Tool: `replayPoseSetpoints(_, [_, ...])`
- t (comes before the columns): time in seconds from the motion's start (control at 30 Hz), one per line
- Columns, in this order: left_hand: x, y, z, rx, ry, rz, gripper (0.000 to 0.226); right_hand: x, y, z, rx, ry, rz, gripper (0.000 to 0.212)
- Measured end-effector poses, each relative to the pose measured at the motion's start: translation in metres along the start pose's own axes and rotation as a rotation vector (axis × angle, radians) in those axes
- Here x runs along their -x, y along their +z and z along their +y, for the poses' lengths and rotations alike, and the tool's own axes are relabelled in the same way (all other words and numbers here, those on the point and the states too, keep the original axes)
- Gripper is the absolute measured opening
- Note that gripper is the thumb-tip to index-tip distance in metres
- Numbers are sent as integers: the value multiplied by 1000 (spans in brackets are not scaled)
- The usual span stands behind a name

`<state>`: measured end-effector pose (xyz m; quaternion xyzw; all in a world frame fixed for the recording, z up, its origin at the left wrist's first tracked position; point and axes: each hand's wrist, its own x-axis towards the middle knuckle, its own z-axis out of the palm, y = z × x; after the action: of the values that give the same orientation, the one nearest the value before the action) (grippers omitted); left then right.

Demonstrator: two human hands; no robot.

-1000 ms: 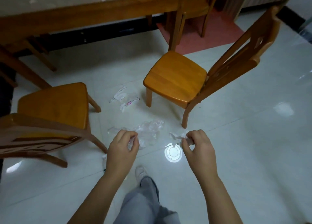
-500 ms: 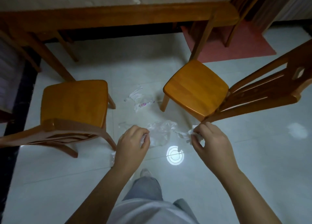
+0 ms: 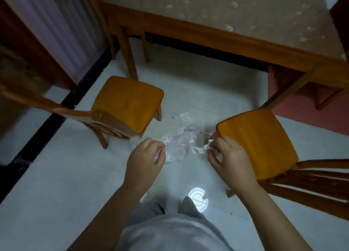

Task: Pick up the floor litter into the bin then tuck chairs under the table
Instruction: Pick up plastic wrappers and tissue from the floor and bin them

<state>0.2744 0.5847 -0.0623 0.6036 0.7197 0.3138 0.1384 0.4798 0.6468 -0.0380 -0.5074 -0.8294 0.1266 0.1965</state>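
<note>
Right chair's back (image 3: 321, 182) cut off at the frame edge; crumpled scraps half-hidden inside each hand.

A red rug (image 3: 306, 109) lies beyond the table's far corner, and a pale curtain (image 3: 62, 27) hangs at left.

The room is dim, with a cool bluish cast on the pale floor (image 3: 56, 175). A round bright glare (image 3: 198, 196) sits on the glossy tiles just below and between the left hand (image 3: 145, 160) and right hand (image 3: 228, 160), the mirror of a ceiling lamp. Soft shadows lie under the table (image 3: 207, 33). Motion blur smears everything, worst toward the far left of the left hand. Straight lines bow outward at the edges.
</note>
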Motion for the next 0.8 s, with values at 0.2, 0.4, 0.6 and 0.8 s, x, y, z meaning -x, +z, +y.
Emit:
replayPoseSetpoints(0.2, [53,-11,19,-72,-286,258,6,-20,-4,-7,-100,-364,-126,11])
replayPoseSetpoints(0.4, [125,-15,37,-97,-537,448,12,-10,14,-31,-209,-632,-264,7])
replayPoseSetpoints(0.6, [202,-33,48,-141,-752,656,11,23,29,-85,-306,-888,-398,5])
replayPoseSetpoints(0.8, [291,-56,55,-168,-965,850,11,74,41,-152,-319,-1107,-521,13])
